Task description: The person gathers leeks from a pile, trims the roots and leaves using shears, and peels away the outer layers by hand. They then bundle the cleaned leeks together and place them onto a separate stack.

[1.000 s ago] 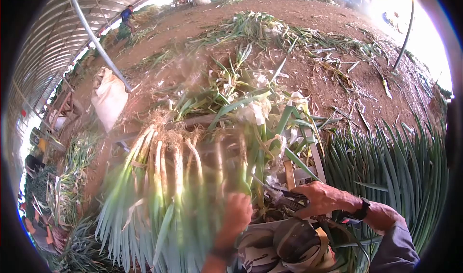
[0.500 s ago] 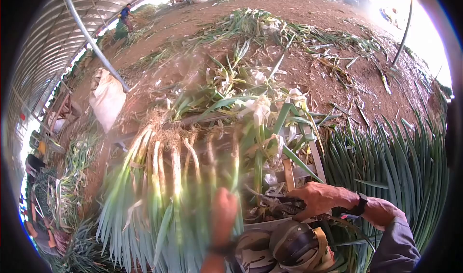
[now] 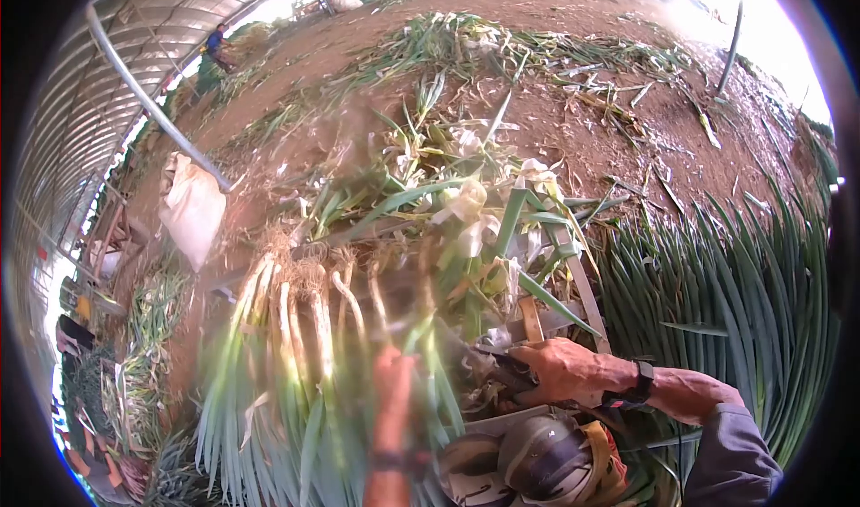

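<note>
Far left: white sack (image 3: 191,210) lying on the dirt floor (image 3: 582,140), beside a slanted metal pole (image 3: 152,104); loose green cuttings in rows below it. Left of centre: a bundle of green onions (image 3: 305,346) laid out in a row, white stalks and hairy roots pointing away from the wearer, green leaves fanning down toward the bottom edge. Bundle is motion-blurred. Left hand (image 3: 391,373) comes up from the bottom edge at centre, forearm near vertical, a dark band at the wrist; it sits in among the onion leaves at the right side of the bundle, touching them, but the blur hides the fingers, so how far it is closed and whether it grips a stalk cannot be told. Just right of it: right hand (image 3: 560,370), knuckles up, fingers curled closed around the handles of a dark cutting tool (image 3: 502,365) whose tip points left toward the onions and the left hand. Right forearm runs in from the lower right, nearly level, dark watch (image 3: 640,382) on the wrist, grey sleeve (image 3: 730,458) at the elbow. Above the hands: a heap of trimmed leaves and pale skins (image 3: 466,211) over a wooden frame (image 3: 582,283). Below the right hand: tape rolls (image 3: 537,458). Far right: a dense bank of upright green onion tops (image 3: 726,292).
</note>
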